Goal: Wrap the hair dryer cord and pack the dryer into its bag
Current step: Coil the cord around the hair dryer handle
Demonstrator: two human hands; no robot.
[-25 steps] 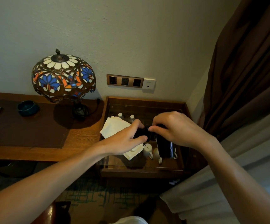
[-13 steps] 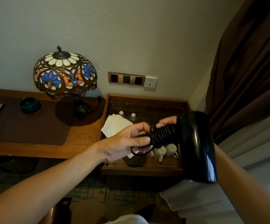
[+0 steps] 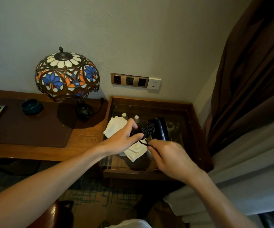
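My left hand [image 3: 124, 139] grips the hair dryer [image 3: 159, 129] by its coiled handle above the glass-topped table [image 3: 197, 129], steadying it; my right hand [image 3: 169, 155] pinches the loose cord [image 3: 145, 143] end taut for tucking.

The hair dryer [image 3: 161, 129] is shiny black plastic, the desk [image 3: 87, 137] is smooth wood, the lamp [image 3: 67, 76] is colored glass.

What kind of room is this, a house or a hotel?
Probably a hotel room: a glass-topped cabinet shows small water bottles and glasses inside, a stained-glass lamp stands on the desk, and heavy curtains hang beside.
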